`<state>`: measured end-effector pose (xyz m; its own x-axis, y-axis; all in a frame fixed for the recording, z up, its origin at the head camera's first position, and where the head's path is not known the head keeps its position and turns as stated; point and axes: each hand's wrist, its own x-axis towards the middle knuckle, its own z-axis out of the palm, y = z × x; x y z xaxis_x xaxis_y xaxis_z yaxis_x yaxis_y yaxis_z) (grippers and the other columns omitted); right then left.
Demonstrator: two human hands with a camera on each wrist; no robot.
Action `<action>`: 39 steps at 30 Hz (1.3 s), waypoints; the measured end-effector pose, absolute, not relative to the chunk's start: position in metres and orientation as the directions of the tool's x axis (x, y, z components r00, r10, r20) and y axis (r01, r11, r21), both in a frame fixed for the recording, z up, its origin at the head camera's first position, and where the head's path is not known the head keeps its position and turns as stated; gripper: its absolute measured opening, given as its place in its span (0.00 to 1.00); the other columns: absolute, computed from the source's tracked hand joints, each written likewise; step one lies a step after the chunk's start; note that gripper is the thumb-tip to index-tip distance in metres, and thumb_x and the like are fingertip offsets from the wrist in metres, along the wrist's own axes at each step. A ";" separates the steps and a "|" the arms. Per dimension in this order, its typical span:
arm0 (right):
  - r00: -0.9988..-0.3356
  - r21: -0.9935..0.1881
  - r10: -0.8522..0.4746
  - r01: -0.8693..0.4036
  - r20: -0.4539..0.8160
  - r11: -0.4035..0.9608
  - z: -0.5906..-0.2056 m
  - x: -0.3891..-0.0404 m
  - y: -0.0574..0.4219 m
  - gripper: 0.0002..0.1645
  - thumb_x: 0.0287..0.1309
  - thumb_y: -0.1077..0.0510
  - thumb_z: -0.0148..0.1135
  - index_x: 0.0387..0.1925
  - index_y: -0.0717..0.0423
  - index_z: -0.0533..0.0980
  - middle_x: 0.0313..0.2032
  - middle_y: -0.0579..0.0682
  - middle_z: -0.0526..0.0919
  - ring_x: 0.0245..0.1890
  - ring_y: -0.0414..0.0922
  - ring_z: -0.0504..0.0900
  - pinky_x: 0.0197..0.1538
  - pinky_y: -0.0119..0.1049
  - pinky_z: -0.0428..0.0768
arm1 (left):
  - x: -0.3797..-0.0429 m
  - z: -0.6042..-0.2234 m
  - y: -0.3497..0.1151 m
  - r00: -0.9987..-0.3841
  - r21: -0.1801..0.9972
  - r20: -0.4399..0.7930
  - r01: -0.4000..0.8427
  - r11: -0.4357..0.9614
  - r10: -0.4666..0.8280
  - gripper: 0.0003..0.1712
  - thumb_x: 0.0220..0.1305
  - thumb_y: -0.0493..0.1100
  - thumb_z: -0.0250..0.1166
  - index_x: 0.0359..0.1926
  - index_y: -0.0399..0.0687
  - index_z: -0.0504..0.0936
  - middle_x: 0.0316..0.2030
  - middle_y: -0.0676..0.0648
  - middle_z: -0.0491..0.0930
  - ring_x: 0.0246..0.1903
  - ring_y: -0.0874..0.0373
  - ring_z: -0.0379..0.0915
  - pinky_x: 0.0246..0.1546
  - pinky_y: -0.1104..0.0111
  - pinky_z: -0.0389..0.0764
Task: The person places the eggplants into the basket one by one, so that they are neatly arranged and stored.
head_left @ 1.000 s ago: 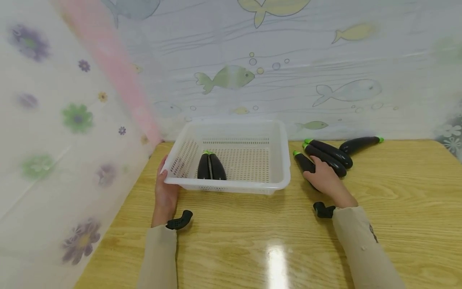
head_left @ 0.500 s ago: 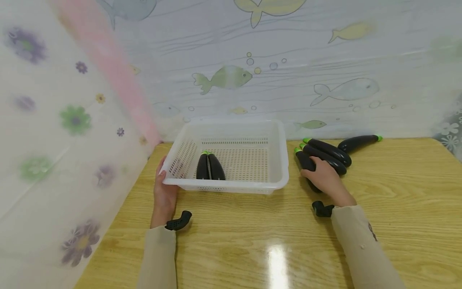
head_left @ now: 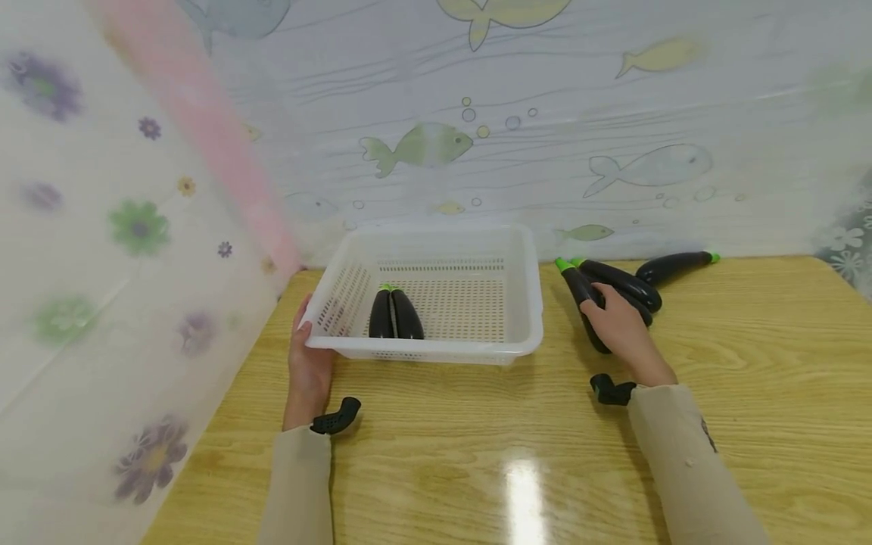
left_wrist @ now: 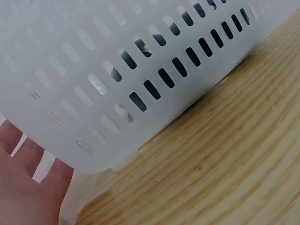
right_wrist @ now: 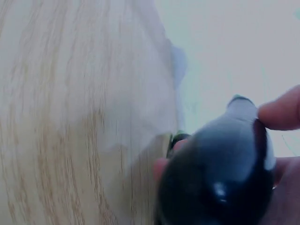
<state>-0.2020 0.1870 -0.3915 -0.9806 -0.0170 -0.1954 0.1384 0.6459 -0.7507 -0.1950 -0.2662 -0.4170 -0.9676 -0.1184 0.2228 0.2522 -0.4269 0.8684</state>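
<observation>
While basket (head_left: 436,347) in gripping left hand (head_left: 309,369), eggplant (head_left: 577,288) within curled right hand (head_left: 621,327), green cap (head_left: 562,263) forward.

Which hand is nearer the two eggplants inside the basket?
Left. The left hand holds the basket at its near-left corner, left of those eggplants; the right hand is farther, right of the basket.

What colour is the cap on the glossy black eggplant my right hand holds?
Bright green cap, clearest in the head view.
</observation>
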 end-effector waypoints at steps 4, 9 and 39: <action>-0.979 -0.789 0.009 0.171 -0.206 0.590 -0.391 -0.202 0.188 0.39 0.65 0.42 0.27 0.71 0.54 0.39 0.69 0.65 0.46 0.65 0.66 0.51 0.59 0.61 0.56 | -0.195 -0.417 -0.266 -0.969 0.874 0.224 0.248 -0.417 -0.106 0.27 0.67 0.50 0.42 0.68 0.61 0.56 0.67 0.47 0.56 0.64 0.50 0.54 0.60 0.54 0.56; -0.983 -0.833 0.054 0.178 -0.176 0.525 -0.390 -0.203 0.189 0.38 0.63 0.43 0.27 0.71 0.55 0.42 0.64 0.66 0.59 0.61 0.64 0.59 0.56 0.58 0.62 | -0.195 -0.417 -0.266 -0.967 0.874 0.228 0.253 -0.416 -0.111 0.27 0.67 0.50 0.42 0.67 0.61 0.57 0.66 0.48 0.57 0.64 0.51 0.53 0.60 0.54 0.55; -0.994 -0.995 -0.051 0.097 -0.099 0.034 -0.368 -0.192 0.185 0.39 0.65 0.38 0.41 0.70 0.52 0.48 0.55 0.57 0.65 0.38 0.37 0.79 0.41 0.33 0.78 | -0.195 -0.416 -0.267 -0.970 0.883 0.213 0.244 -0.400 -0.121 0.31 0.66 0.52 0.44 0.69 0.56 0.52 0.65 0.48 0.59 0.62 0.51 0.55 0.59 0.53 0.57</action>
<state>-0.1917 0.1852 -0.3684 -0.9938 -0.0506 -0.0987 0.0971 0.0335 -0.9947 -0.1951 -0.2669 -0.4159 -0.9696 -0.1206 0.2129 0.2438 -0.4005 0.8833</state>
